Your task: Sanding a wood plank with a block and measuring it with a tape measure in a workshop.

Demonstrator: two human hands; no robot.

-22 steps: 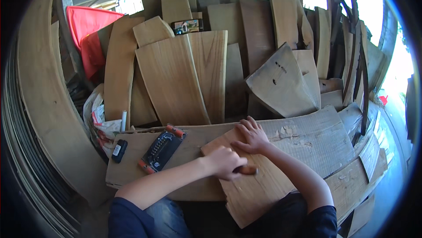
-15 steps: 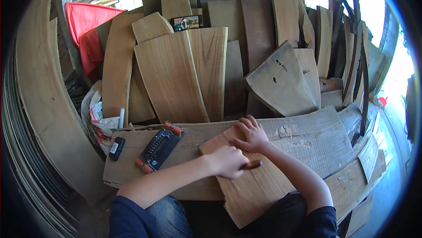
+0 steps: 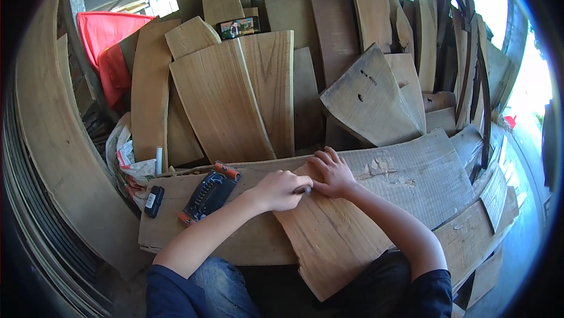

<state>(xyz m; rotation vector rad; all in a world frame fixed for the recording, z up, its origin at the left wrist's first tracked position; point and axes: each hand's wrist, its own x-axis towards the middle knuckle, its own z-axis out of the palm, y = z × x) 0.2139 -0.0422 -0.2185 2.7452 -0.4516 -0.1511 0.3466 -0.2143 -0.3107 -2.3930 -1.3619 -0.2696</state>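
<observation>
My left hand point(image 3: 281, 191) is closed round a tool with a wooden handle; only the handle's rounded end point(image 3: 304, 189) shows beyond the fist, and its working end is hidden. This fist is over the far left part of a light brown board point(image 3: 338, 241). Lying on the far end of that board, my right hand point(image 3: 332, 173) has its fingers apart and holds nothing; its thumb is close beside the tool. The board slants from the bench plank point(image 3: 411, 171) toward my lap, its near end by my legs.
Left on the plank are a flat black case with orange ends point(image 3: 210, 193) and a small black object with a white label point(image 3: 154, 202). Upright boards point(image 3: 220, 98) lean behind, with a phone point(image 3: 238, 27) among them. A white tube point(image 3: 158, 160) stands near a plastic bag point(image 3: 138, 168).
My left fist has moved up and away from me along the board, and the tool handle has turned to point more toward me. My right hand stays on the board. The view has shifted slightly.
</observation>
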